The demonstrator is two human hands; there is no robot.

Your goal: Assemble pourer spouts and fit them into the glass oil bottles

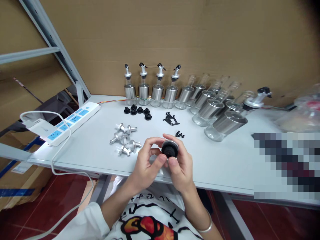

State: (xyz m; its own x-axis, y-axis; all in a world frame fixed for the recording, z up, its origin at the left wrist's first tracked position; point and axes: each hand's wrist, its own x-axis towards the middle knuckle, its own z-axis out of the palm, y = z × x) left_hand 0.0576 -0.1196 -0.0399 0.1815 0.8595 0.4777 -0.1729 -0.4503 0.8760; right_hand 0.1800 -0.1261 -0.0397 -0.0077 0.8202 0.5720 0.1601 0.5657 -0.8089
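Between both hands, above the table's front edge, is a bottle pourer (170,150) with a silver rim and a black stopper facing me. My left hand (150,161) grips its left side with thumb and fingers. My right hand (181,163) closes on its right side, thumb at the lower edge. Left of the hands lie several silver pourer spouts (125,138). Beyond them sit several black stoppers (140,110). Thin black levers (171,119) and a few tiny black caps (179,134) lie past my right hand.
Several glass bottles with steel sleeves (157,95) stand along the back, some fitted with pourers. A power strip (75,123) with a plugged-in white charger (41,128) and cable lies at left. Clear plastic bags (300,113) are at far right, near a pixelated patch.
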